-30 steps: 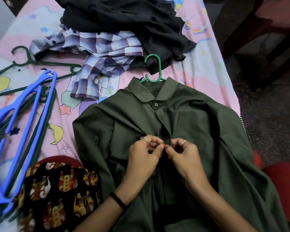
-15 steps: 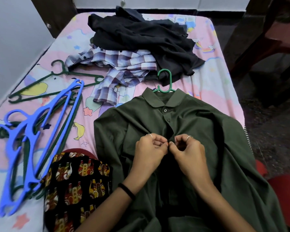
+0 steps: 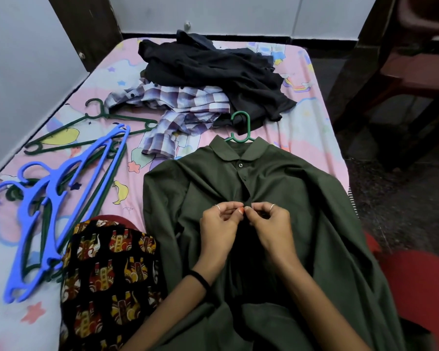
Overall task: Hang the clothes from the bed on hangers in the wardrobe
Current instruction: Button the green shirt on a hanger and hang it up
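A dark green shirt (image 3: 276,198) is lying face up across the lower middle and right of the frame, on the bed (image 3: 312,117), with its collar pointing toward the top of the picture. A green hanger (image 3: 240,127) is sitting inside the collar, its hook sticking out above the neck onto the sheet. The top collar button is showing as fastened. Lower down the front, at the centre of the frame, both hands are working at the shirt's opening: the left hand (image 3: 219,224) is pinching one edge of the cloth between thumb and curled fingers, and the right hand (image 3: 271,224) is pinching the other edge the same way, their fingertips nearly touching. A dark band is circling the left wrist, and rings are showing on both hands.

Just above the shirt, a checked shirt (image 3: 178,112) is lying crumpled, partly under a heap of black clothes (image 3: 211,69) that is filling the upper middle of the bed. At the left of the frame, blue hangers (image 3: 51,206) are lying stacked over dark green hangers (image 3: 91,130), which are spreading toward the checked shirt. In the lower left, a black cloth with a red and yellow print (image 3: 107,274) is touching the green shirt's sleeve. A red seat (image 3: 416,287) is showing at the lower right edge, and dark wooden furniture (image 3: 411,67) is standing at the upper right, beside the bed.
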`<state>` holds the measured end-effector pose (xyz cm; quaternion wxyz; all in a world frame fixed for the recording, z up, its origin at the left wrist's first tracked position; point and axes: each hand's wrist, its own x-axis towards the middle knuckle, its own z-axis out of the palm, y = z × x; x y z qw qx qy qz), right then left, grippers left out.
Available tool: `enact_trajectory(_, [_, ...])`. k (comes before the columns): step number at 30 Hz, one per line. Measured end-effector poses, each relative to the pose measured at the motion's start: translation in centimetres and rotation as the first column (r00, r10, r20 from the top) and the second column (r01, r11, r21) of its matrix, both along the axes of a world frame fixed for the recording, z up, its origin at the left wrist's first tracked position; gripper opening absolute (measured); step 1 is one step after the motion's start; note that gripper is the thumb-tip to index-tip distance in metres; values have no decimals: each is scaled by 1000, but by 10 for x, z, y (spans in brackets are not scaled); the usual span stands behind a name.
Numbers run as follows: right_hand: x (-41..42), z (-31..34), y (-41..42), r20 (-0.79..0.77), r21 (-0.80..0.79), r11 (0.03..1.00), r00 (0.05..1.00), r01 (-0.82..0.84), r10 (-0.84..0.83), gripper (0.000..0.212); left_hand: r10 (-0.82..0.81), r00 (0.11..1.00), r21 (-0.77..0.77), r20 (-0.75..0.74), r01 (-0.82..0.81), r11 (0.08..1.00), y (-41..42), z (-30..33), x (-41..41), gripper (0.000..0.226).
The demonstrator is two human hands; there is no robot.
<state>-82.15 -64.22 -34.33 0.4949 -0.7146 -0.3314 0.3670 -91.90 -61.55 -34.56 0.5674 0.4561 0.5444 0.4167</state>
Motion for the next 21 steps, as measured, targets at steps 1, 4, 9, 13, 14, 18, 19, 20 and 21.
enact_trajectory(1, [0,0,-2,-26,13,1000,1000,8,-8,6,2,1000,-2,5,-2,1000,-1,-1,1,21])
enact_trajectory(4, [-3,2,-8,-89,45,999,996,12,-8,6,19,1000,3,-3,-19,1000,-4,-3,2,18])
enact_trajectory(9, [-8,-2,-13,-95,61,998,995,-23,29,19,63,997,13,-34,-63,998,-4,-4,2,23])
enact_trajectory(13, [-5,-3,-12,-93,73,997,995,-33,40,21,67,996,31,-62,-65,997,-5,-4,0,25])
enact_trajectory(14, [-4,-3,-12,-89,73,996,995,-42,49,19,62,997,25,-55,-61,998,-5,-3,0,24])
enact_trajectory(18, [-3,-6,-8,-123,63,996,990,-60,67,8,33,998,11,-54,-33,999,-3,-3,-2,14])
enact_trajectory(19, [-4,-7,-8,-115,60,996,991,-60,67,7,26,997,13,-70,-26,1000,-2,-4,-2,14])
enact_trajectory(20, [-4,-8,-7,-94,60,996,993,-61,67,7,22,996,15,-84,-21,1000,-2,-4,-3,14])
enact_trajectory(21, [-4,-9,-7,-65,62,996,996,-62,67,7,20,995,16,-94,-19,1000,-2,-4,-3,13])
